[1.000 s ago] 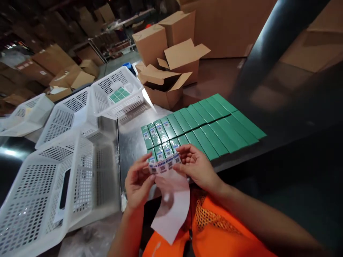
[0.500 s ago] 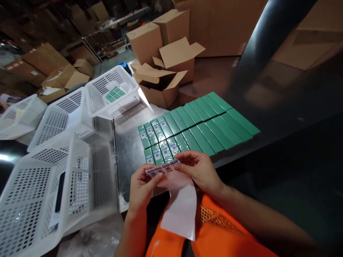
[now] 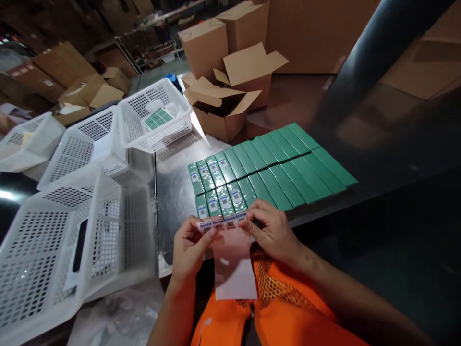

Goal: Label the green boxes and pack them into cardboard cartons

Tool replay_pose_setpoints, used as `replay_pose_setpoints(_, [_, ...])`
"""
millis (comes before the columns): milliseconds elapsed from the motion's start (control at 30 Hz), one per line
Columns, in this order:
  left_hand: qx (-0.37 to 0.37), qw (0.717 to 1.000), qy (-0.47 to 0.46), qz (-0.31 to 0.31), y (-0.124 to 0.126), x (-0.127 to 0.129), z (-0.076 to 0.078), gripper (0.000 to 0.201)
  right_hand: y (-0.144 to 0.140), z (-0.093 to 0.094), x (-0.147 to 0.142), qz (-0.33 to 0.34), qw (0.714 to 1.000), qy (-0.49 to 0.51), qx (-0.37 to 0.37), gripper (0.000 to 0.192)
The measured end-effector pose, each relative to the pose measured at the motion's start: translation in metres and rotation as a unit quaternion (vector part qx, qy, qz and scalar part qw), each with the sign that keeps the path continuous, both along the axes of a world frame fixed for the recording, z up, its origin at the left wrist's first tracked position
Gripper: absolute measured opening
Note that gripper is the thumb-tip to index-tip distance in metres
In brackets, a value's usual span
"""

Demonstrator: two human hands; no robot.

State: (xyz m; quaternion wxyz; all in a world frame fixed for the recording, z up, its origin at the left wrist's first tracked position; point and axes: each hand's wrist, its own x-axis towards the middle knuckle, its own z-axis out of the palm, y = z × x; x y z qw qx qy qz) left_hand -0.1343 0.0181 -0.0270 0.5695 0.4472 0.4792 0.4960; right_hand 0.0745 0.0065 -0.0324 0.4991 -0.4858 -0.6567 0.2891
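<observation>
Both hands hold a white sticker sheet at the table's near edge. My left hand pinches its left top corner and my right hand grips the right side. A row of small blue-and-white labels runs along the sheet's top edge. Just beyond lie two rows of flat green boxes side by side on the metal table. Several of the leftmost boxes carry a label; the others are plain green.
White perforated plastic baskets stand at the left; one far basket holds green boxes. Open brown cartons sit behind the green rows. A dark slanted beam crosses the upper right. My orange vest is at the bottom.
The sheet has been pulled straight and now hangs flat below my hands. Both hands shifted slightly forward toward the nearest green boxes.
</observation>
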Motion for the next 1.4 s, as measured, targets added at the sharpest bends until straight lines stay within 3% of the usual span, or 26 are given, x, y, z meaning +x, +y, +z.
replay_pose_setpoints(133, [-0.055, 0.994, -0.085, -0.046, -0.003, 0.007, 0.000, 0.042, -0.001, 0.003, 0.007, 0.040, 0.997, 0.014, -0.068, 0.035])
replay_pose_setpoints(300, [-0.112, 0.988, -0.102, -0.022, -0.010, 0.013, -0.008, 0.044, -0.009, 0.006, 0.013, 0.054, 0.976, 0.104, -0.181, 0.016])
replay_pose_setpoints(400, [-0.130, 0.986, -0.102, 0.026, -0.013, 0.013, -0.013, 0.044, -0.007, 0.014, 0.022, 0.062, 0.970, 0.167, -0.167, 0.018])
replay_pose_setpoints(533, [-0.121, 0.988, -0.077, 0.061, -0.016, 0.008, -0.018, 0.045, 0.024, 0.028, 0.040, 0.003, 0.972, 0.188, -0.139, 0.015])
replay_pose_setpoints(600, [-0.120, 0.990, -0.061, 0.045, -0.019, 0.006, -0.018, 0.044, 0.048, 0.030, 0.047, 0.004, 0.973, 0.153, -0.174, 0.017])
replay_pose_setpoints(733, [-0.109, 0.993, -0.041, 0.025, -0.025, 0.005, -0.016, 0.043, 0.086, 0.020, 0.052, 0.083, 0.950, 0.041, -0.297, 0.026])
replay_pose_setpoints(933, [-0.124, 0.990, -0.057, 0.032, -0.029, 0.001, -0.016, 0.044, 0.096, 0.001, 0.055, 0.089, 0.933, -0.010, -0.349, 0.077])
replay_pose_setpoints(1133, [-0.120, 0.991, -0.059, 0.032, -0.026, -0.005, -0.021, 0.042, 0.094, 0.010, 0.042, 0.036, 0.930, -0.093, -0.354, 0.063])
replay_pose_setpoints(1400, [-0.120, 0.990, -0.063, 0.035, -0.022, 0.005, -0.013, 0.043, 0.101, 0.027, 0.046, -0.009, 0.888, -0.378, -0.262, 0.044])
